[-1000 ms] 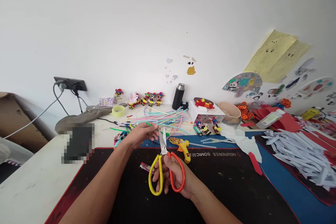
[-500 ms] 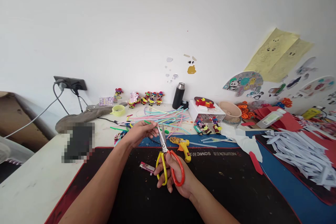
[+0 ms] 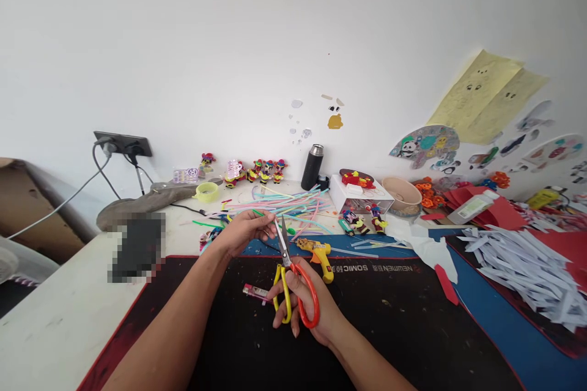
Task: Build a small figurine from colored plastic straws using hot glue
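My right hand (image 3: pixel 307 299) grips a pair of scissors (image 3: pixel 285 250) with one yellow and one red handle. Their blades stand slightly apart and point up and away, beside the fingertips of my left hand (image 3: pixel 250 231). Between those closed fingertips is a thin green strip (image 3: pixel 257 212), whose short end shows above the fingers; its material is too small to tell. Whether the blades touch the strip I cannot tell. Close to my right fingers, a pink lighter (image 3: pixel 255 292) lies on the black mat (image 3: pixel 380 330).
A yellow glue gun (image 3: pixel 321 255) lies just beyond the scissors. Behind are pastel sticks (image 3: pixel 284 201), small figurines (image 3: pixel 267 171), a black flask (image 3: pixel 312 167) and a white box (image 3: pixel 360 192). Folded white paper strips (image 3: pixel 527 275) are heaped at right; a tape roll (image 3: pixel 207 191) sits left.
The scissors' handles and my right hand have shifted very slightly left, and the blades look a little further apart. My left hand stays in place with the green strip.
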Demonstrator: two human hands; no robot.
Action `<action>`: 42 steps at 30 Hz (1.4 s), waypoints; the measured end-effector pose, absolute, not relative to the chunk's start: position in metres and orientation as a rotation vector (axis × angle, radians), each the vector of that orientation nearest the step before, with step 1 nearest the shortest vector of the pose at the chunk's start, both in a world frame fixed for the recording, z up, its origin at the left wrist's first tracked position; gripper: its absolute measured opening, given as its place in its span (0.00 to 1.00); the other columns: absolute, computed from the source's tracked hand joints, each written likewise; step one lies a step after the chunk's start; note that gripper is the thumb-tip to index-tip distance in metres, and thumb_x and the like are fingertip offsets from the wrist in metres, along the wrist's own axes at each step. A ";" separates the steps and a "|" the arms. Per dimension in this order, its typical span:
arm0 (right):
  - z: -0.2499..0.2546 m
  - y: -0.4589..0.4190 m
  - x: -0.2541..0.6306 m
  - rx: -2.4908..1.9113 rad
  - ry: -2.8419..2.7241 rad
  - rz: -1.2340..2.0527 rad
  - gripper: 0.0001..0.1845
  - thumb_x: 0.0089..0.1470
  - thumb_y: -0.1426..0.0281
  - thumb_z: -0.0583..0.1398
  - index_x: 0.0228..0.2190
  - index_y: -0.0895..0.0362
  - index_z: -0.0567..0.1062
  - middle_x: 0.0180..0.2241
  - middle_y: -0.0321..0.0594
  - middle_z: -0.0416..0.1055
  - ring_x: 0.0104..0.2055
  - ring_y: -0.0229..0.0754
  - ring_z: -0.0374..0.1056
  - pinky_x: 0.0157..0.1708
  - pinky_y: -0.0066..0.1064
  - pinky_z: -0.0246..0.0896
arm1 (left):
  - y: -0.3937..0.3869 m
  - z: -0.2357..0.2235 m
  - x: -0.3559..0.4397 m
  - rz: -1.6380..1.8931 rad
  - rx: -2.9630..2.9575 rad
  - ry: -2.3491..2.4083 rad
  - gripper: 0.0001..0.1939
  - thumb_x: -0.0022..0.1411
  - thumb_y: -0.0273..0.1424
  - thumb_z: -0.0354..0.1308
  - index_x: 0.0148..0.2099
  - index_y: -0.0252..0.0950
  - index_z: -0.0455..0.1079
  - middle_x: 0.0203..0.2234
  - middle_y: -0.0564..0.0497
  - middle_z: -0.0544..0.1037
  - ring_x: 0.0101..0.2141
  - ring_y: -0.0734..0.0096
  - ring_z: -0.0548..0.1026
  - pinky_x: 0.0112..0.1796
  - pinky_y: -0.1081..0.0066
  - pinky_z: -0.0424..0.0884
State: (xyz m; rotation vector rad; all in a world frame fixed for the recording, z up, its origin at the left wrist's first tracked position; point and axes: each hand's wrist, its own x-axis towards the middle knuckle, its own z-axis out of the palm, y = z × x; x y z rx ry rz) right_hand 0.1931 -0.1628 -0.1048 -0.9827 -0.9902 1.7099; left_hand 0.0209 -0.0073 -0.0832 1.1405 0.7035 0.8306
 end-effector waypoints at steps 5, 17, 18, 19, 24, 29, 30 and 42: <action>-0.104 -0.163 0.191 -1.019 -0.990 1.676 0.36 0.56 0.42 0.66 0.48 0.54 0.61 0.40 0.48 0.82 0.19 0.42 0.77 0.08 0.19 0.52 | -0.002 -0.083 0.019 1.002 1.186 0.832 0.25 0.47 0.51 0.75 0.33 0.34 0.79 0.26 0.48 0.82 0.25 0.70 0.75 0.27 0.72 0.68; -0.103 -0.160 0.196 -1.116 -1.022 1.659 0.46 0.56 0.39 0.65 0.61 0.56 0.62 0.33 0.43 0.81 0.14 0.38 0.71 0.07 0.19 0.44 | -0.002 -0.077 0.017 1.227 1.441 0.935 0.27 0.56 0.57 0.67 0.36 0.35 0.78 0.25 0.48 0.81 0.24 0.69 0.72 0.28 0.70 0.67; -0.102 -0.160 0.195 -1.122 -1.031 1.657 0.46 0.55 0.39 0.65 0.61 0.57 0.62 0.32 0.43 0.81 0.14 0.37 0.70 0.07 0.19 0.44 | -0.003 -0.077 0.017 1.226 1.474 0.937 0.27 0.56 0.57 0.66 0.35 0.36 0.77 0.26 0.48 0.81 0.24 0.69 0.72 0.28 0.70 0.67; -0.102 -0.159 0.195 -1.127 -1.036 1.654 0.46 0.55 0.39 0.65 0.61 0.57 0.63 0.31 0.42 0.81 0.13 0.37 0.70 0.07 0.19 0.43 | -0.004 -0.076 0.018 1.221 1.507 0.943 0.27 0.57 0.57 0.65 0.35 0.36 0.77 0.26 0.48 0.81 0.24 0.69 0.72 0.28 0.70 0.67; -0.101 -0.153 0.191 -1.136 -1.030 1.642 0.43 0.55 0.39 0.64 0.58 0.58 0.66 0.29 0.40 0.80 0.13 0.36 0.69 0.07 0.20 0.41 | -0.009 -0.076 0.020 1.151 1.639 0.996 0.27 0.61 0.58 0.62 0.36 0.36 0.78 0.27 0.47 0.83 0.26 0.66 0.75 0.30 0.69 0.69; -0.102 -0.148 0.188 -1.169 -0.966 1.614 0.43 0.54 0.38 0.64 0.56 0.58 0.67 0.28 0.38 0.79 0.13 0.36 0.69 0.08 0.20 0.42 | -0.011 -0.076 0.021 1.120 1.767 1.046 0.25 0.63 0.55 0.59 0.32 0.38 0.78 0.26 0.48 0.84 0.26 0.65 0.75 0.30 0.69 0.67; -0.103 -0.148 0.188 -1.177 -0.952 1.607 0.43 0.53 0.38 0.65 0.55 0.58 0.67 0.28 0.38 0.79 0.13 0.36 0.69 0.08 0.20 0.42 | -0.012 -0.076 0.021 1.108 1.791 1.049 0.25 0.64 0.54 0.59 0.32 0.38 0.78 0.27 0.48 0.84 0.27 0.64 0.76 0.30 0.69 0.67; -0.103 -0.144 0.184 -1.215 -0.938 1.598 0.38 0.52 0.37 0.65 0.46 0.55 0.67 0.25 0.31 0.75 0.12 0.34 0.67 0.07 0.19 0.41 | -0.012 -0.078 0.021 0.994 1.946 1.093 0.23 0.66 0.51 0.59 0.30 0.38 0.81 0.27 0.50 0.85 0.27 0.64 0.78 0.32 0.70 0.67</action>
